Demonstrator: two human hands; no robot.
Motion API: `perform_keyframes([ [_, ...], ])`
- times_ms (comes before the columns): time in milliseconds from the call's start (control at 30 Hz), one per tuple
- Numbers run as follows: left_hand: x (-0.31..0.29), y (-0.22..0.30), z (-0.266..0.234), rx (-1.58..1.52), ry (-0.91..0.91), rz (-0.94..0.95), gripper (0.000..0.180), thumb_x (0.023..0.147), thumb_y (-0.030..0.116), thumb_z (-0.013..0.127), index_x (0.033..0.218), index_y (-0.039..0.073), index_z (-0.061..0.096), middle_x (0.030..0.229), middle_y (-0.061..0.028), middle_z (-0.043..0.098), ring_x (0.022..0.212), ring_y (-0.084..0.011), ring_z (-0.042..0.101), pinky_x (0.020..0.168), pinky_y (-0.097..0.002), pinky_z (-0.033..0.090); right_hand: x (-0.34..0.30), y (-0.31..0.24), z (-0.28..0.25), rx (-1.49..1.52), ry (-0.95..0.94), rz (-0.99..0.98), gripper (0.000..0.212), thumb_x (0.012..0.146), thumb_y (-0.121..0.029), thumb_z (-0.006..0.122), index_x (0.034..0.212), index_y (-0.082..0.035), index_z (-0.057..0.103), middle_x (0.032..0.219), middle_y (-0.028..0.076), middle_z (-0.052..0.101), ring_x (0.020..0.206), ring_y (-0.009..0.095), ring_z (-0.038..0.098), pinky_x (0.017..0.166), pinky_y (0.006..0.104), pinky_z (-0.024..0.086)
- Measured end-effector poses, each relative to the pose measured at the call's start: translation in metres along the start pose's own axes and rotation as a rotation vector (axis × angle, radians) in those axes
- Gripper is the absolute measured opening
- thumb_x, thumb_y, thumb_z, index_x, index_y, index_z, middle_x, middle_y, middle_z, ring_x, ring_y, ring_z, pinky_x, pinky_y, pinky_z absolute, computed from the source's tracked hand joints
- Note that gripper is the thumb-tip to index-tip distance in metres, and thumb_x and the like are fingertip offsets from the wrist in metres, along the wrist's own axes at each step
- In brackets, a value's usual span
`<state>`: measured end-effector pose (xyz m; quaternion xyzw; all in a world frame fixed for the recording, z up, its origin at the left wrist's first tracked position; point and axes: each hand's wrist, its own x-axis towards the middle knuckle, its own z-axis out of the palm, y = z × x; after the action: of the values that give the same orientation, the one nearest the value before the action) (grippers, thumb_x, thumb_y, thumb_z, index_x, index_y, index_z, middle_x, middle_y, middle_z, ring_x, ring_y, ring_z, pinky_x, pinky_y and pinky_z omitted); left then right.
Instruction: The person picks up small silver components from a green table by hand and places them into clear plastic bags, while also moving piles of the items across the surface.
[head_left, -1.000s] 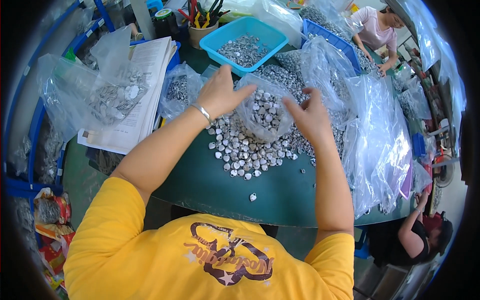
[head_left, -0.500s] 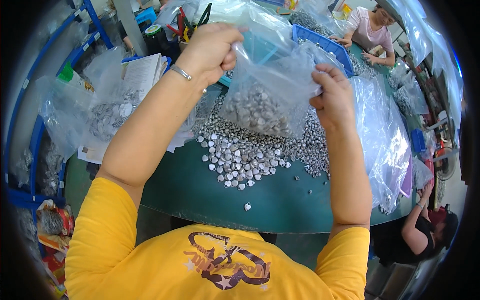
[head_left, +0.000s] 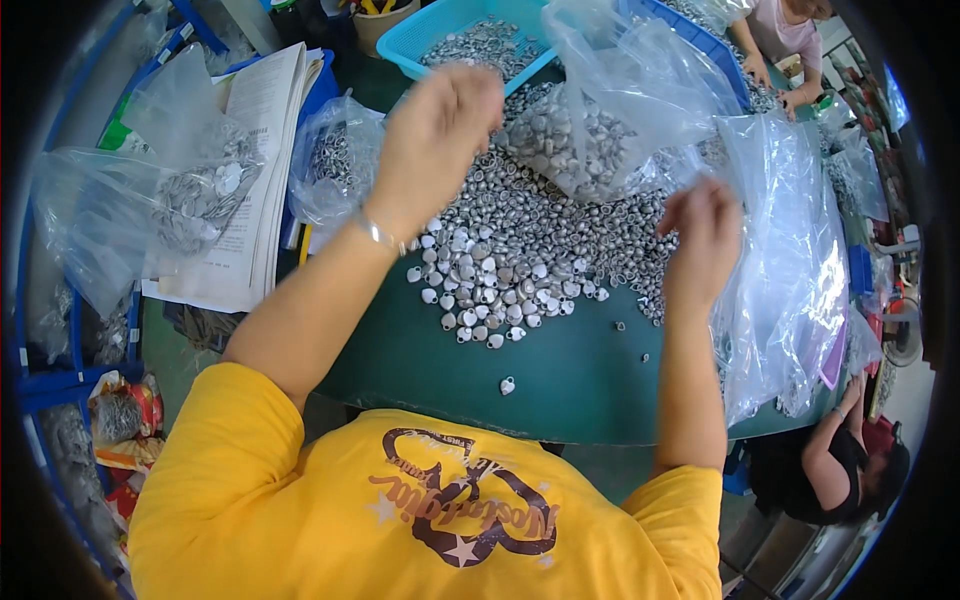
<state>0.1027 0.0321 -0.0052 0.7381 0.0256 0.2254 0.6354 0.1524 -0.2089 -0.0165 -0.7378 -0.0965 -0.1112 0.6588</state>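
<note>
A clear plastic bag (head_left: 582, 150) full of small silver pieces rests on a large pile of similar metal parts, its loose top flopped towards the far right. My left hand (head_left: 440, 140), blurred by motion, hovers over the left of the pile, fingers loosely bent and nothing visible in them. My right hand (head_left: 702, 240) is apart from the bag, near its lower right side, with fingers half curled and apart. Flat silver heart-shaped pieces (head_left: 490, 290) spread along the near left edge of the pile. One lone heart piece (head_left: 507, 386) lies closer to me on the green table (head_left: 430, 375).
A light-blue basket (head_left: 400, 58) of metal parts stands beyond my left hand. Papers (head_left: 262, 150) and another bag of parts (head_left: 205, 195) sit at left. Clear plastic sheeting (head_left: 780, 280) covers the right side. Co-workers (head_left: 780, 45) are at far right and lower right.
Both hands have let go of the plastic bag, which now lies on the pile instead of hanging between them. My right hand has moved slightly right and nearer; the view has shifted.
</note>
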Motion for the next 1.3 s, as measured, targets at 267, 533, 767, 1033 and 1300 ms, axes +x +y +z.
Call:
perform_keyframes([
  [267,-0.11,-0.042,-0.007,0.796,-0.65,0.4,0.053,0.085,0.028,0.054,0.128,-0.001,0.043,0.137,-0.0158,0.038,0.128,-0.0316,0.034,0.102,-0.0461,0.027,-0.111,0.028,0.026,-0.74,-0.746,-0.498,0.059,0.075,-0.032,0.065,0.124,-0.002,0.048,0.134,0.013,0.041,0.122,0.034,0.038,0.1,0.0487,0.028],
  [533,-0.153,-0.036,-0.033,0.849,-0.856,0.472,0.044,0.08,0.022,0.062,0.121,0.009,0.053,0.136,-0.0062,0.042,0.128,-0.028,0.034,0.103,-0.0432,0.029,-0.162,0.01,-0.013,-0.895,-0.88,-0.409,0.053,0.075,-0.032,0.065,0.124,-0.016,0.052,0.135,0.002,0.041,0.123,0.03,0.036,0.101,0.0475,0.027],
  [767,-0.168,-0.039,-0.045,0.621,-0.743,0.452,0.02,0.07,0.006,0.07,0.09,0.009,0.067,0.112,-0.0056,0.062,0.118,-0.0242,0.05,0.101,-0.0434,0.033,-0.173,0.02,-0.04,-0.65,-0.517,-0.369,0.033,0.074,-0.003,0.062,0.107,-0.007,0.061,0.119,0.012,0.054,0.108,0.03,0.05,0.091,0.044,0.038],
  [1033,-0.148,-0.028,-0.031,0.462,-0.457,0.374,0.009,0.071,-0.002,0.067,0.079,0.001,0.063,0.085,-0.0091,0.061,0.078,-0.0238,0.057,0.07,-0.0314,0.046,-0.133,0.038,-0.011,-0.738,-0.223,-0.193,0.016,0.071,-0.001,0.066,0.087,-0.001,0.062,0.084,0.011,0.056,0.078,0.028,0.052,0.07,0.0358,0.044],
  [1300,-0.136,-0.04,-0.012,0.592,-0.462,0.342,0.02,0.069,-0.002,0.067,0.088,0.001,0.064,0.085,-0.0098,0.057,0.081,-0.0259,0.055,0.071,-0.0326,0.044,-0.129,0.032,-0.029,0.496,0.052,0.504,0.011,0.08,0.002,0.056,0.09,0.0,0.052,0.091,0.011,0.06,0.067,0.014,0.059,0.052,0.0209,0.048],
])
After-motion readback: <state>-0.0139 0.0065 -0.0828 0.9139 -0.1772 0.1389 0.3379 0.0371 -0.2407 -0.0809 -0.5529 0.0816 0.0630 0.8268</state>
